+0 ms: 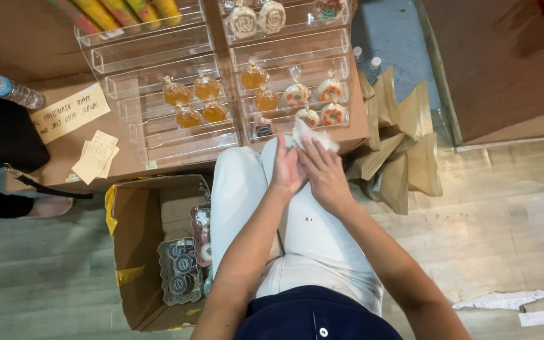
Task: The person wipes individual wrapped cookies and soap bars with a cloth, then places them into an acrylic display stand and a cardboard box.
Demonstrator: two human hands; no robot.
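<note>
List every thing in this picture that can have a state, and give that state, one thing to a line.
Left hand: closed around a white wrapped piece.
Right hand: fingers on the same piece.
Cardboard box: open, partly filled.
Clear display trays: some tiers stocked, some bare.
Water bottle: lying down.
Paper bags: leaning together.

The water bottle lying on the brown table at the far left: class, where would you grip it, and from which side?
Grip the water bottle around its clear ribbed middle, coming down from above. It lies on its side on the table, so its round body faces up.
</note>
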